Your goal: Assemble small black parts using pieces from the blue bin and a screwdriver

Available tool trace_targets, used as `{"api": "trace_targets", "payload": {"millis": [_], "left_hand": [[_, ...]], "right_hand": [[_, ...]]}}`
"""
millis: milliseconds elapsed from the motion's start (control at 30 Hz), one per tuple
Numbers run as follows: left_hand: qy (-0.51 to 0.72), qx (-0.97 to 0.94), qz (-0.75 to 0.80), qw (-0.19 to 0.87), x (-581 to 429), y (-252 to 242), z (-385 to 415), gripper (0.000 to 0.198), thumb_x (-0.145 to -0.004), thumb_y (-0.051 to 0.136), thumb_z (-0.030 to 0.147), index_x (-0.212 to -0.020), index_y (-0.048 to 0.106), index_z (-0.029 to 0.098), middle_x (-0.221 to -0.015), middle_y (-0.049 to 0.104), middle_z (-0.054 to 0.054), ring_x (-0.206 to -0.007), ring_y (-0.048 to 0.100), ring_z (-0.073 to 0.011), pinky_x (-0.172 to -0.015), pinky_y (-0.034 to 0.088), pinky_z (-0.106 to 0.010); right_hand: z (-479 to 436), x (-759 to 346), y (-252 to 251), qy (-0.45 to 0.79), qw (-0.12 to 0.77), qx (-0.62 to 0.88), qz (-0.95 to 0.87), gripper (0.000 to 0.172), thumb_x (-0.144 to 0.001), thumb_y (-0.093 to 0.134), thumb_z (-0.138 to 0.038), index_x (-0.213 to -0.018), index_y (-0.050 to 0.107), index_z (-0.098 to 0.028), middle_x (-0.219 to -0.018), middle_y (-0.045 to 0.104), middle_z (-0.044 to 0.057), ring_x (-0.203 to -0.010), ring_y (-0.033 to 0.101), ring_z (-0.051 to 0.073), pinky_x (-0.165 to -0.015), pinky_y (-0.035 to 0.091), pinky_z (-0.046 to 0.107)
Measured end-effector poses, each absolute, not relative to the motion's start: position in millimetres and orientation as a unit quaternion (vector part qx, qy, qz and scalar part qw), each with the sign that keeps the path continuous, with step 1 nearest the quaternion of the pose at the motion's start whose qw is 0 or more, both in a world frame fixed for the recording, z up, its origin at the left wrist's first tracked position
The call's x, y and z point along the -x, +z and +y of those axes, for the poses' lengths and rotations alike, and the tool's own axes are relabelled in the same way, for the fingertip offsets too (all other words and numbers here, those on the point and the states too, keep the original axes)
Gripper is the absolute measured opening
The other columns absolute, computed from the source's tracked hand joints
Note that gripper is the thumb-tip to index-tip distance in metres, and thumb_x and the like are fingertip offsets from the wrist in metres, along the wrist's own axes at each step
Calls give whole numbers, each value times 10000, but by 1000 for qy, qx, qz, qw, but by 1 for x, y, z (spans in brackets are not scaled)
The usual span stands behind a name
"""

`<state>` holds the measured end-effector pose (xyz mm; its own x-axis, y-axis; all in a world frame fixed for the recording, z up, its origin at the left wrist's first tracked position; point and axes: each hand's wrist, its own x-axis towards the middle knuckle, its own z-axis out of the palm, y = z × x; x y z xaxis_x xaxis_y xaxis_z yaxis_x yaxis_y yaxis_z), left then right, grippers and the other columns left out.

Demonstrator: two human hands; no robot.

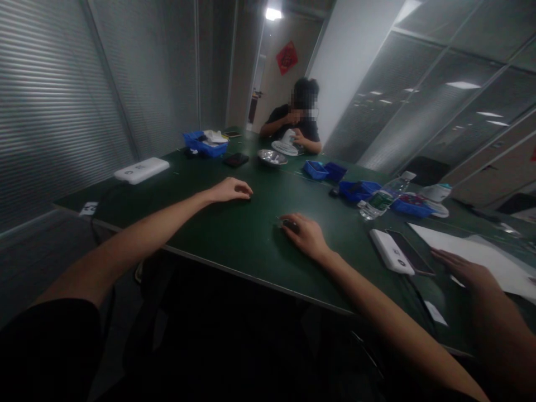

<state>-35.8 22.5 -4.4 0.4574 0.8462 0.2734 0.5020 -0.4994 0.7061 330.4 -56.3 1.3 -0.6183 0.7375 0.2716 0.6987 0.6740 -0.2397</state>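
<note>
Both my arms reach out over a dark green table point(234, 240). My left hand point(229, 190) rests on the tabletop with its fingers curled under; what they hold, if anything, is hidden. My right hand point(305, 235) lies further right, fingers closed over a small dark object point(290, 225) on the table. A white power bank point(391, 252) with a dark phone point(412, 252) beside it lies right of my right hand.
Another person's hand point(464, 271) lies flat at the right by white paper point(473, 248). A person point(298, 124) sits at the far end. Blue trays point(204, 143) point(316, 169), a metal bowl point(272, 157), a tipped water bottle point(383, 196) and a white box point(142, 170) sit on the table.
</note>
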Motion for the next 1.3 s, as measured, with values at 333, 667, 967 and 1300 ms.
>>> {"api": "trace_targets", "payload": {"millis": [333, 667, 967, 1300], "left_hand": [[291, -861, 270, 318, -22, -10, -8, 419, -932, 769, 313, -1328, 736, 180, -1091, 760, -95, -889, 654, -176, -797, 476, -294], [297, -850, 280, 334, -23, -10, -9, 420, -919, 765, 270, -1327, 730, 176, -1077, 756, -92, -893, 654, -180, -807, 478, -301], [289, -851, 260, 354, -24, -7, -14, 368, -917, 788, 279, -1273, 762, 190, -1061, 761, -79, -935, 682, -187, -868, 506, -307], [267, -877, 240, 320, -35, -6, -20, 387, -947, 772, 294, -1323, 742, 209, -1041, 758, -66, -870, 652, -172, -795, 463, -288]], "right_hand": [[-65, -324, 4, 49, 189, 361, -912, 305, -1038, 581, -297, -1328, 665, -261, -1161, 703, 67, -973, 676, 215, -825, 510, 325], [-65, -324, 4, 52, 178, 366, -912, 308, -1020, 581, -271, -1315, 670, -265, -1189, 698, 67, -978, 675, 211, -828, 512, 326], [-65, -324, 3, 56, 167, 357, -917, 304, -1055, 554, -298, -1336, 662, -260, -1171, 696, 69, -958, 676, 203, -818, 503, 314], [-65, -323, 2, 64, 164, 346, -921, 335, -1093, 512, -347, -1398, 630, -271, -1201, 709, 75, -961, 690, 204, -821, 511, 314]]}}
